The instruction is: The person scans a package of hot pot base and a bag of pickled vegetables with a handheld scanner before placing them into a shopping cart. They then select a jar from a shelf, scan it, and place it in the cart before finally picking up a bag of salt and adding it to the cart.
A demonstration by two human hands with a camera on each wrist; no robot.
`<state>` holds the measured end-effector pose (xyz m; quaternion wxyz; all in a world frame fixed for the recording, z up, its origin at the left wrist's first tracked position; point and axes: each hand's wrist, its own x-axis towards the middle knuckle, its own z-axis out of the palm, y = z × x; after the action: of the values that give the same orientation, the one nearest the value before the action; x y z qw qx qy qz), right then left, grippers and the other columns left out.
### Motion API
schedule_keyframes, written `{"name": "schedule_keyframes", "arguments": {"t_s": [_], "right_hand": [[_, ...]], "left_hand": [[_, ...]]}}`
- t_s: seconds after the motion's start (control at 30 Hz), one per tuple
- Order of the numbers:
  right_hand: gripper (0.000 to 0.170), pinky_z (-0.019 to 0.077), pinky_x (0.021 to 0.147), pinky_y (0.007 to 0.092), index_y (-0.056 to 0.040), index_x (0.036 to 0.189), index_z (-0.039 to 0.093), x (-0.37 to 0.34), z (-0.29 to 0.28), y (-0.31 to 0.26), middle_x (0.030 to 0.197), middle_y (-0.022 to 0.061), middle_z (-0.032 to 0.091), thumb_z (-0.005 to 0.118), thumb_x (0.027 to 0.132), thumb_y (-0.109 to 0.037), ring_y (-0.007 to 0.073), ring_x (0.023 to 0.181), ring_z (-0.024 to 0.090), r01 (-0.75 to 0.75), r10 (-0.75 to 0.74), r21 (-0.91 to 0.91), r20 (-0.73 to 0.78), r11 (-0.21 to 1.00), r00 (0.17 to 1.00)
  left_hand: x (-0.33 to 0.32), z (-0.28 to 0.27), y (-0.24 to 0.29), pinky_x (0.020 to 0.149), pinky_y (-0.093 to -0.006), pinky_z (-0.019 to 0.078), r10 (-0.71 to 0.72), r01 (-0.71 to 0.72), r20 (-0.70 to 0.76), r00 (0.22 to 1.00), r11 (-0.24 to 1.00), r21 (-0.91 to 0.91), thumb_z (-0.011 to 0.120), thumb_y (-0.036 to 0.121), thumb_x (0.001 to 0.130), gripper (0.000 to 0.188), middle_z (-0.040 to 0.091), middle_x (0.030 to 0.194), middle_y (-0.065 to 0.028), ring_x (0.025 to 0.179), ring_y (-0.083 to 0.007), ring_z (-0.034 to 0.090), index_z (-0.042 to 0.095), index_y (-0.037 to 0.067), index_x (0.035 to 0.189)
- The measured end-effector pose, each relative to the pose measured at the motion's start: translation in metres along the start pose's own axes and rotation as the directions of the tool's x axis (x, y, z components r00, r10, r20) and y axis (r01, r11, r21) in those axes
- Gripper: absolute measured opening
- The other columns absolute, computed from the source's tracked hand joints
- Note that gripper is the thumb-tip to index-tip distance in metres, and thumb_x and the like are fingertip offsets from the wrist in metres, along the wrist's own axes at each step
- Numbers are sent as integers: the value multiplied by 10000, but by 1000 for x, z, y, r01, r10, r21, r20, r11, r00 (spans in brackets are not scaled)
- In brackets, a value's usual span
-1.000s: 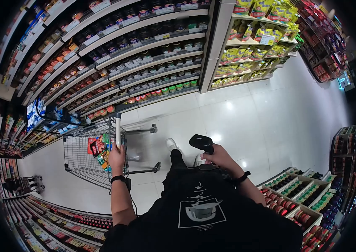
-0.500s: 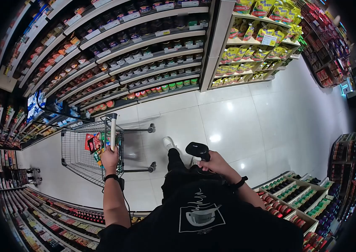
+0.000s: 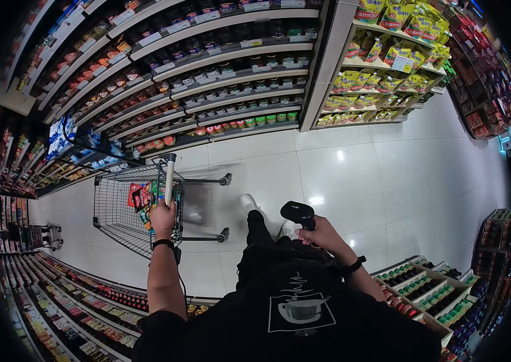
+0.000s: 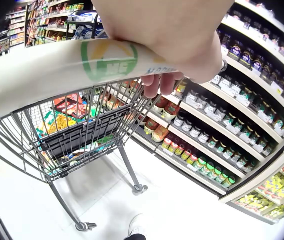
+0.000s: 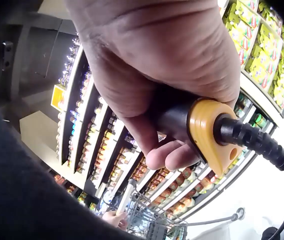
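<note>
My left hand (image 3: 162, 218) grips the pale handle (image 3: 170, 178) of a wire shopping cart (image 3: 120, 208). In the left wrist view its fingers curl down over the handle (image 4: 57, 64), which bears a green printed logo. Several colourful snack packets (image 3: 141, 199) lie in the cart, and a red one (image 4: 71, 106) shows through the wires. In front of my body, my right hand (image 3: 328, 234) holds a black barcode scanner (image 3: 298, 213) by its grip. The right wrist view shows the grip's yellow end (image 5: 207, 125) with a black cord (image 5: 254, 137) leading from it.
Shelves of jars (image 3: 237, 78) run along the far side, beside a rack of yellow pouches (image 3: 376, 78). More shelving (image 3: 74, 301) lines the near left. A sectioned display bin (image 3: 424, 286) stands at right. Another cart (image 3: 44, 237) is farther down the tiled aisle (image 3: 352, 175).
The cart and left hand have shifted slightly left along the shelves, the left arm reaching a little farther out. Both hands keep their holds. The head view has shifted slightly.
</note>
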<state>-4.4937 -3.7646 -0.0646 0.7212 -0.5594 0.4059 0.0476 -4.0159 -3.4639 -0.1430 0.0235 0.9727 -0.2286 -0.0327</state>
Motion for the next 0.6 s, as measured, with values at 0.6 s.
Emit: {"name": "schedule_keyframes", "arguments": {"t_s": [0.6], "right_hand": [[269,527,571,258,-15,971,686,45,40,-61,787,37,719,838,928,-232,110,677,702,2,20,-162,136,987,990]], "left_hand": [[9,-11,-5,702,-573,582,-4,9,37,999,993,-117,676,492,983,397,751,794,-205,771,-448,740,669,100,1043]]}}
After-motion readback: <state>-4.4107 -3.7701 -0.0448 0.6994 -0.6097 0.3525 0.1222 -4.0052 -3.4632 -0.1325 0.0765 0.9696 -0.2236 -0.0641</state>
